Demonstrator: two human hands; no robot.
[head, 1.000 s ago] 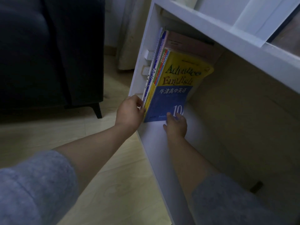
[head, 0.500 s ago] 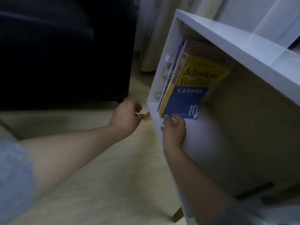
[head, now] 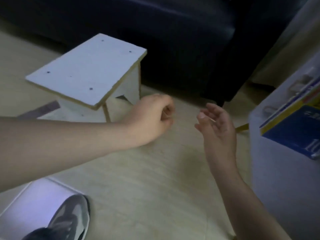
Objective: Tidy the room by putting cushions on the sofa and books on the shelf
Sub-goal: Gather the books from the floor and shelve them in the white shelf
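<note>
My right hand point(head: 216, 123) hangs released, fingers loose and empty, above the pale wooden floor point(head: 138, 170). My left hand point(head: 152, 116) is curled into a fist around nothing I can see, just in front of the small white wooden stool point(head: 90, 70). The blue-and-yellow paperback book point(head: 294, 130) leans inside the white shelf unit point(head: 277, 170) at my right, and the dark navy fabric sofa point(head: 173, 40) stands ahead with no cushion in sight. With both hands free, I judge the job now is to look round for a stray cushion or book, turn clear of the stool, and take the find in a full two-handed grip.
</note>
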